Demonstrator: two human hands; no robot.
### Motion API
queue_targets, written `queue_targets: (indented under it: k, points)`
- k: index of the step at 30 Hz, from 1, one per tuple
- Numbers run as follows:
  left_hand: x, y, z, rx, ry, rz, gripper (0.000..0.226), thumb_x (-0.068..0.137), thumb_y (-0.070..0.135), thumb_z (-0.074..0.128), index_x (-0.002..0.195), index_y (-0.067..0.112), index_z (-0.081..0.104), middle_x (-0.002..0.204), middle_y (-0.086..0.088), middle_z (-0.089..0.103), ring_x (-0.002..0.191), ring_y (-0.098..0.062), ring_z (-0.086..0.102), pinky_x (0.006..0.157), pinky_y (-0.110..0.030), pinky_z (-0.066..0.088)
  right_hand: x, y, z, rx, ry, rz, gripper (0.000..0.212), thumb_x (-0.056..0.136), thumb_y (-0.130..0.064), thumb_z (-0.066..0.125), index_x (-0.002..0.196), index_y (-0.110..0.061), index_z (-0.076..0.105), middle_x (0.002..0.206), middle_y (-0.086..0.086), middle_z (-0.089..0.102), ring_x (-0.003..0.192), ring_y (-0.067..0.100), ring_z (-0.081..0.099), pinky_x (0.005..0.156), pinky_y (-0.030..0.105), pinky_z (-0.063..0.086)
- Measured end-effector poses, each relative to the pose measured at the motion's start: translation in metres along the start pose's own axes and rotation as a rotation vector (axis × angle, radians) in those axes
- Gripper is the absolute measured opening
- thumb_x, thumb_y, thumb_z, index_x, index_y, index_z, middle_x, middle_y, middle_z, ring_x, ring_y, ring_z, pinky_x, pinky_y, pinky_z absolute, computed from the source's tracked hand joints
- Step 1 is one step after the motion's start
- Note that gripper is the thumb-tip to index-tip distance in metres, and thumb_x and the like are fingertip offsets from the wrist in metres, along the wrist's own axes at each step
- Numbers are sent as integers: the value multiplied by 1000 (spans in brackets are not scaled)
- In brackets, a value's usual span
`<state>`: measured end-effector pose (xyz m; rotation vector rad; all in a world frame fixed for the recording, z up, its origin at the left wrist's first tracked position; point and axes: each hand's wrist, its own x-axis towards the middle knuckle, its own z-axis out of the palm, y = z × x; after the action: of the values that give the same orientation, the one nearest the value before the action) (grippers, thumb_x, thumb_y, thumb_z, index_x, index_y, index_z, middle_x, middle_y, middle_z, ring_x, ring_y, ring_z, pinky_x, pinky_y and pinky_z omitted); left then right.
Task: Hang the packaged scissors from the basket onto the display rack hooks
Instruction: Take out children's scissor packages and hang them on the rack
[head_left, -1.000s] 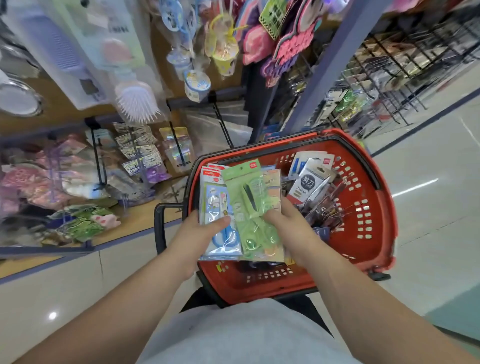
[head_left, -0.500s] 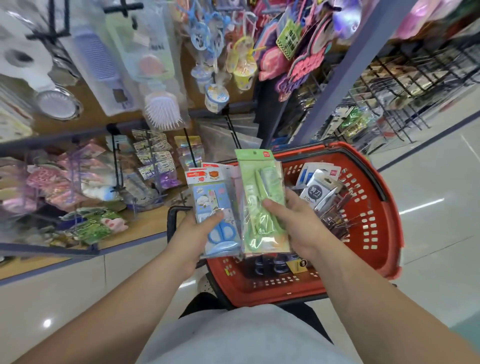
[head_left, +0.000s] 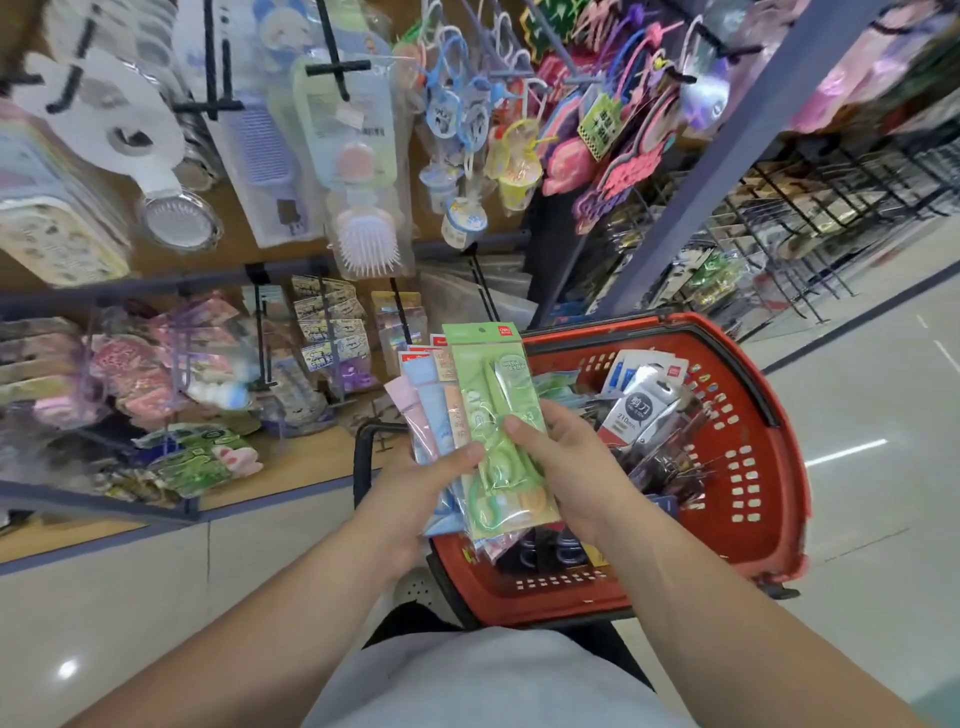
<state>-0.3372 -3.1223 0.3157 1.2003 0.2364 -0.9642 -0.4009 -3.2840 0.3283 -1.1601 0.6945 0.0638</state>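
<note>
Green plastic fronts the fan of packaged scissors (head_left: 457, 415) held over the near-left corner of the red basket (head_left: 779, 519). The left grip (head_left: 410, 499) clasps the fan at its lower end, thumb laid across the front. The right grip (head_left: 566, 467) pinches the green pack (head_left: 493, 410) on top, thumb pressed to its face. The step in hand looks like singling out one pack to hang; none of these is on a hook yet. Next the right grip would likely need to slide the green pack free, raise it to a black hook (head_left: 336, 66) of the display rack, and thread its header over the prong; any hang hole is too small to make out. The green pack is flat and glossy, with a red logo at its top corner and pale green scissors inside; pink, blue and orange packs lie behind it; a grey pack (head_left: 639, 410) and others sit in the basket.
</note>
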Motion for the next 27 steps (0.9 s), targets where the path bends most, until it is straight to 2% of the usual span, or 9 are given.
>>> queue_targets:
  k: [5, 8, 12, 14, 16, 18, 21, 24, 27]
  points:
    - [-9, -4, 7, -39, 88, 13, 32, 96, 13, 70, 126, 23, 70, 113, -5, 81, 97, -24, 79, 74, -38, 64, 2, -10, -9, -54, -13, -19, 25, 100, -10, 68, 125, -7, 68, 110, 14, 79, 99, 34, 78, 77, 43, 64]
    - [-15, -8, 10, -78, 201, 35, 30, 97, 13, 70, 125, 24, 69, 106, -2, 82, 89, -20, 80, 72, -37, 63, 5, -14, -17, -53, -43, -32, 23, 99, -6, 67, 122, -8, 67, 111, 13, 79, 103, 33, 76, 82, 43, 62]
    - [-27, -15, 17, -88, 284, 51, 23, 99, 9, 62, 119, 18, 72, 89, 1, 81, 73, -16, 77, 70, -33, 57, 0, -14, -19, -56, -172, -9, 25, 101, -5, 64, 125, -10, 64, 114, 9, 79, 106, 27, 76, 77, 31, 62]
    - [-35, -17, 22, -103, 297, 81, 28, 92, 12, 71, 120, 16, 71, 94, -1, 82, 78, -17, 78, 72, -34, 58, -4, -13, -19, -58, -225, -16, 26, 101, -4, 64, 126, -12, 64, 115, 6, 79, 104, 21, 77, 75, 24, 61]
    - [-45, -18, 25, -94, 293, 124, 47, 76, 19, 81, 122, 15, 71, 104, -3, 82, 87, -19, 79, 76, -35, 59, -6, -13, -18, -64, -265, -22, 26, 101, -4, 64, 126, -12, 63, 115, 5, 79, 103, 20, 77, 74, 23, 60]
    - [-54, -21, 24, -86, 319, 167, 57, 67, 16, 88, 122, 13, 72, 105, -5, 82, 89, -20, 80, 80, -38, 58, -7, -11, -16, -82, -300, -22, 26, 100, -4, 65, 125, -11, 63, 115, 7, 79, 104, 24, 77, 75, 27, 62]
    - [-65, -26, 20, -121, 374, 218, 58, 63, 10, 88, 119, 11, 72, 106, -9, 82, 91, -26, 80, 85, -41, 59, -9, -12, -8, -136, -344, -20, 26, 100, -4, 66, 124, -14, 64, 114, 7, 79, 104, 28, 77, 80, 37, 63]
    - [-75, -23, 10, -156, 412, 266, 62, 66, 9, 90, 125, 13, 71, 114, -10, 80, 103, -32, 77, 95, -48, 58, -10, -19, 4, -217, -381, -12, 29, 98, -5, 68, 123, -18, 66, 114, 5, 79, 106, 31, 76, 93, 50, 61]
    - [-88, -9, -13, -178, 490, 335, 60, 66, 9, 91, 122, 16, 72, 110, -6, 81, 98, -26, 79, 88, -42, 60, -6, -30, 19, -304, -410, -53, 33, 94, -6, 72, 121, -24, 69, 114, 3, 79, 106, 30, 75, 101, 58, 55]
